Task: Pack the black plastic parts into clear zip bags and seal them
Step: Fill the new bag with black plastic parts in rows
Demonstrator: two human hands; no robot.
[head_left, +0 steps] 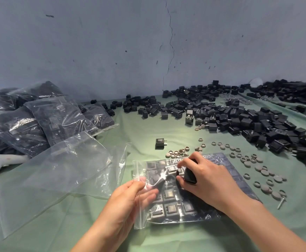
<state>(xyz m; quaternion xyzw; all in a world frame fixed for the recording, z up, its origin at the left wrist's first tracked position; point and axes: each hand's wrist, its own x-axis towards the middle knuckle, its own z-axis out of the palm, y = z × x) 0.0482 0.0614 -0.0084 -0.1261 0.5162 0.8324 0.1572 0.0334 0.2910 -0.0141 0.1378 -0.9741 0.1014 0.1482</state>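
Note:
A clear zip bag [174, 210] lies on the green cloth in front of me, with several black plastic parts laid in rows inside it. My left hand [130, 197] pinches the bag's open left edge, its fingers partly under the film. My right hand [205, 177] rests on top of the bag and grips a black plastic part [190, 176] near the opening. A single black part [159, 143] stands alone on the cloth just beyond the bag.
A large heap of loose black parts [239, 117] spreads across the back right. Small grey rings and caps [257, 170] lie scattered to the right. Empty clear bags [54, 175] lie at left, filled bags [39, 120] behind them. A white controller [1, 162] sits at far left.

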